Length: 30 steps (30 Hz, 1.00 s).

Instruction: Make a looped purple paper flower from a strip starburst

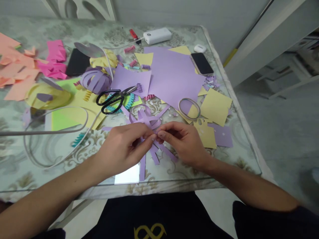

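Observation:
Purple paper strips [144, 117] fan out from a centre near the table's front edge, some curled upward. Over that centre my left hand [127, 142] pinches with thumb and index finger. Touching it at the fingertips, my right hand [183, 139] is closed in a pinch too. Whatever small piece lies between the fingertips is mostly hidden; it looks like part of the purple strips. Just beyond my left hand lie black-handled scissors [117, 99], their blades on purple paper [132, 78].
A roll of tape [189, 109] and yellow notes [215, 106] lie to the right, a phone [201, 63] behind them. At the back is a white power bank [157, 36]. A white cable [56, 166] loops at left near paper balls [96, 80].

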Motion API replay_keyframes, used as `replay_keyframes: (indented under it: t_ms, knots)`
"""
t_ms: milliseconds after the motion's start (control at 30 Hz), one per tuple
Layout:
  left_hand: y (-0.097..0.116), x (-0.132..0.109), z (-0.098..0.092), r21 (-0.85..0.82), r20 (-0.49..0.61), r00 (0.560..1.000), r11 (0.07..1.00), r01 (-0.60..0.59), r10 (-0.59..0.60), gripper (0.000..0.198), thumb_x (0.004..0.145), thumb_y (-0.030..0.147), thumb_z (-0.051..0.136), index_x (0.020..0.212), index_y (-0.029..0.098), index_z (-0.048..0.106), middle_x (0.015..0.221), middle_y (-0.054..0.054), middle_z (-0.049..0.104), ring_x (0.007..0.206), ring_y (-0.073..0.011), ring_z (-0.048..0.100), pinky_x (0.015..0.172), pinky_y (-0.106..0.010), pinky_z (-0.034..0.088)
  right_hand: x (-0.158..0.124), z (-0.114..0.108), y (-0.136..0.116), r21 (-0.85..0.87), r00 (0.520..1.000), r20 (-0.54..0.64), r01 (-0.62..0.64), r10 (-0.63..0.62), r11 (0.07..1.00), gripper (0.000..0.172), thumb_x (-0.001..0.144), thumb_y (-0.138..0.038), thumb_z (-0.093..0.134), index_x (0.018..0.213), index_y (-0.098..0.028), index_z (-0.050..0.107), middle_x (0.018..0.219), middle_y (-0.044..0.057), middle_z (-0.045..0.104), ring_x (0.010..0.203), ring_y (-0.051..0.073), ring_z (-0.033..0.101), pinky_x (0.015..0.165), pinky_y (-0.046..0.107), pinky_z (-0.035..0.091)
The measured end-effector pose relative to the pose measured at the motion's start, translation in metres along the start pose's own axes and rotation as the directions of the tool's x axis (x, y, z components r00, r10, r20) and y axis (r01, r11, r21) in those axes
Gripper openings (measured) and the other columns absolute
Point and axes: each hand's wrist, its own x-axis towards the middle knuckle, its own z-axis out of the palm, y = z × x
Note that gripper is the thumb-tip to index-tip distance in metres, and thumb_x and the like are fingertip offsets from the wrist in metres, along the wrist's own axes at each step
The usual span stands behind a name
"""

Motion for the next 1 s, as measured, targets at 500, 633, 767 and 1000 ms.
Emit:
replay_keyframes:
  t_ms: [500, 633, 767, 1000]
  knots:
    - [0.0004, 0.0014, 0.0006, 0.005, -0.003, 1.000, 1.000, 0.002, -0.002, 0.015, 0.097, 0.019, 0.061, 0.083, 0.017, 0.067, 0.064, 0.004, 0.058, 0.054, -0.0082, 0.050, 0.053, -0.022, 0.038, -0.0011, -0.0026, -0.0026, -0.096, 0.998, 0.035, 0.050, -0.047, 0.994, 0.011, 0.089, -0.031, 0.077, 0.091, -0.021, 0.076, 0.089, 0.002, 0.076, 0.084, 0.016, 0.071, 0.080, 0.030, 0.059]
    - [-0.0002, 0.0014, 0.0006, 0.003, 0.012, 1.000, 1.000, -0.028, 0.028, 0.014, 0.097, 0.018, 0.061, 0.084, 0.017, 0.067, 0.065, 0.004, 0.059, 0.055, -0.0081, 0.051, 0.054, -0.021, 0.039, -0.0011, -0.0021, -0.0021, -0.101, 0.996, 0.037, 0.082, -0.079, 0.992, 0.009, 0.090, -0.030, 0.077, 0.091, -0.021, 0.075, 0.088, 0.002, 0.076, 0.085, 0.016, 0.071, 0.081, 0.030, 0.058]
    - [-0.0004, 0.0017, 0.0007, 0.009, 0.022, 0.999, 0.999, -0.041, 0.040, 0.014, 0.098, 0.019, 0.059, 0.087, 0.017, 0.068, 0.067, 0.003, 0.060, 0.057, -0.0088, 0.051, 0.055, -0.022, 0.039, -0.0008, -0.0031, -0.0053, -0.126, 0.996, 0.049, 0.077, -0.072, 0.989, 0.011, 0.091, -0.031, 0.074, 0.089, -0.021, 0.076, 0.087, 0.001, 0.076, 0.084, 0.017, 0.070, 0.081, 0.031, 0.058]
    - [-0.0002, 0.0003, 0.0000, -0.001, 0.022, 1.000, 1.000, 0.011, -0.011, 0.016, 0.098, 0.021, 0.059, 0.085, 0.018, 0.068, 0.065, 0.003, 0.059, 0.055, -0.0089, 0.051, 0.054, -0.022, 0.039, 0.0000, -0.0046, -0.0059, -0.157, 0.997, 0.020, 0.080, -0.078, 0.984, 0.020, 0.098, -0.037, 0.066, 0.091, -0.021, 0.076, 0.087, 0.001, 0.076, 0.084, 0.016, 0.070, 0.080, 0.030, 0.057]
